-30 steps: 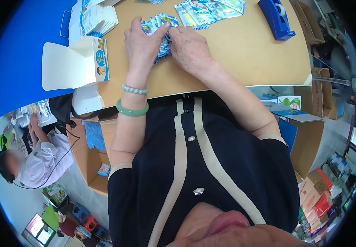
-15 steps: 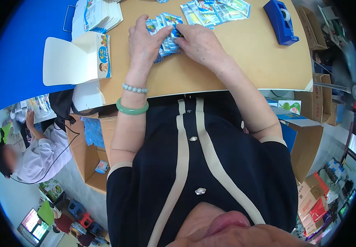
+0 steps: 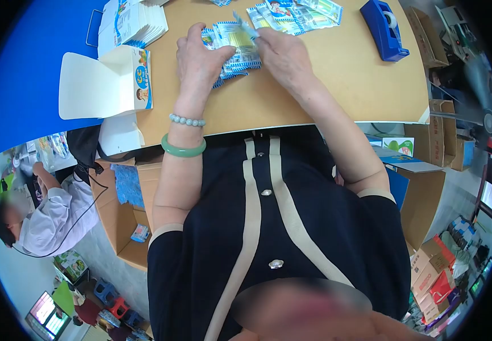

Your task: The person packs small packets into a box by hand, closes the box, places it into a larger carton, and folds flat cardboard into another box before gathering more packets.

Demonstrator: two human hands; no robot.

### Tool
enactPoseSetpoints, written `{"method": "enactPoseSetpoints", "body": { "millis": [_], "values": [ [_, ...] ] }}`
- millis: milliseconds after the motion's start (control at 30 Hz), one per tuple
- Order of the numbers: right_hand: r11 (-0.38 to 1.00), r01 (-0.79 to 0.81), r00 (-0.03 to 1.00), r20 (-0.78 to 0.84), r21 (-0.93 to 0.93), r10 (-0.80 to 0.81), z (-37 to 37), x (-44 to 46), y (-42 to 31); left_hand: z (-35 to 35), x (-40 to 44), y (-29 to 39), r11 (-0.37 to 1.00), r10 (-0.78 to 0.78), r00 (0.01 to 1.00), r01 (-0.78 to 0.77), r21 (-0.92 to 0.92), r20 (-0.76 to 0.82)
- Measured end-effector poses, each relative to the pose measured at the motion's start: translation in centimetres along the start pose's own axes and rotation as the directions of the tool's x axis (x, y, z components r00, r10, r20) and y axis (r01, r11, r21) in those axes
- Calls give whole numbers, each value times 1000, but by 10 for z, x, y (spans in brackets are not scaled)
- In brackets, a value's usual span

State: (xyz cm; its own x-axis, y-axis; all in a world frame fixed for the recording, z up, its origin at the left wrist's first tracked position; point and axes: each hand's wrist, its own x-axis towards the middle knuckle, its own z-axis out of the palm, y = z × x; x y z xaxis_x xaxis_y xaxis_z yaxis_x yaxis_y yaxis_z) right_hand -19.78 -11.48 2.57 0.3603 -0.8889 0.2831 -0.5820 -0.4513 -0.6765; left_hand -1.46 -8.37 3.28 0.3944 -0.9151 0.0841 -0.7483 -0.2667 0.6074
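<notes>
My left hand [image 3: 197, 62], with a beaded bracelet and a green bangle at its wrist, steadies a pile of small blue-and-white packets [image 3: 233, 59] on the tan tabletop, its thumb over them and its fingers at their left side. Just right of the pile, my right hand [image 3: 285, 59] pinches one packet [image 3: 245, 25], which is tilted up off the others. More packets [image 3: 294, 18] lie spread out beyond my right hand.
An open white box [image 3: 106, 85] with a printed side stands left of my hands, below a stack of flat white cartons [image 3: 138, 23]. A blue tape dispenser [image 3: 385, 31] sits at the right. Cardboard boxes stand below the table; another person [image 3: 58, 216] sits at far left.
My right hand has shifted slightly right and now lifts a packet that is tilted away from the pile. My left hand has stayed at the pile's left side.
</notes>
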Motion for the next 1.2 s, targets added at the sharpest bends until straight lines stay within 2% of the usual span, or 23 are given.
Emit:
{"method": "enactPoseSetpoints", "body": {
  "millis": [33,67,133,167,233,300,367,400,433,467,500,600,633,700,733,767,867,900,967,1000,1033,1133,1200],
  "values": [
    [1000,-8,998,-68,-23,6,-5,0,-2,-1,-1,2,1000,-8,1000,8,4,7],
    [1000,-4,998,-61,-20,3,-13,2,3,-1,-2,1,1000,-20,1000,20,10,15],
    [987,76,932,-342,-142,-121,-31,4,16,-2,-4,-3,1000,-20,1000,20,10,9],
    [987,76,932,-342,-142,-122,-39,5,16,-1,-3,-4,1000,-8,1000,8,5,6],
    [884,78,910,-330,-461,-252,-57,9,16,0,-2,-4,1000,11,1000,-11,-8,6],
    [790,65,899,-309,-609,-312,-54,4,16,-1,-2,-3,999,8,1000,-9,-38,-14],
    [928,170,884,-365,-332,-293,-18,-8,7,0,-5,-1,999,8,1000,-9,-48,-19],
    [929,167,884,-367,-329,-289,-8,-5,-3,0,-7,2,998,0,998,-4,-69,-57],
    [958,53,985,-143,-283,-97,1,-2,-13,-1,-9,4,996,-8,995,-1,-87,-96],
    [962,-68,990,101,-265,98,7,1,-20,-3,-11,4,994,-18,991,4,-106,-136],
    [964,-63,990,102,-260,92,10,4,-24,-2,-10,-1,995,-19,990,5,-102,-142],
    [939,-80,954,249,-334,170,18,22,-29,9,1,-29,831,-115,978,-2,-557,-175],
    [941,-72,954,253,-330,161,23,25,-22,1,0,-29,832,-119,976,-2,-554,-182],
    [940,38,958,280,-338,62,33,26,-2,-18,-8,-31,536,-149,982,181,-824,119],
    [936,91,956,294,-340,14,38,25,2,-23,-11,-33,353,-116,957,289,-890,265],
    [937,99,953,302,-335,7,42,23,6,-23,-13,-37,353,-126,957,288,-890,260],
    [937,-52,967,215,-345,133,21,13,-24,-15,-23,-45,647,15,988,108,-755,154],
    [938,-43,967,222,-344,126,21,12,-24,-16,-24,-42,645,8,989,109,-756,149],
    [933,-21,963,242,-360,115,20,13,-21,-20,-23,-34,881,10,999,11,-472,41],
    [931,-10,962,251,-366,109,19,14,-21,-20,-24,-30,954,23,1000,-25,-298,-10],
    [932,2,961,258,-364,98,20,15,-21,-17,-21,-30,955,15,1000,-20,-297,-19],
    [968,-6,934,344,-249,94,20,22,-28,-3,-2,-30,824,-168,978,209,-526,125],
    [977,-38,922,370,-209,116,17,23,-28,4,-8,-23,784,-173,977,211,-583,121]
  ]
}}
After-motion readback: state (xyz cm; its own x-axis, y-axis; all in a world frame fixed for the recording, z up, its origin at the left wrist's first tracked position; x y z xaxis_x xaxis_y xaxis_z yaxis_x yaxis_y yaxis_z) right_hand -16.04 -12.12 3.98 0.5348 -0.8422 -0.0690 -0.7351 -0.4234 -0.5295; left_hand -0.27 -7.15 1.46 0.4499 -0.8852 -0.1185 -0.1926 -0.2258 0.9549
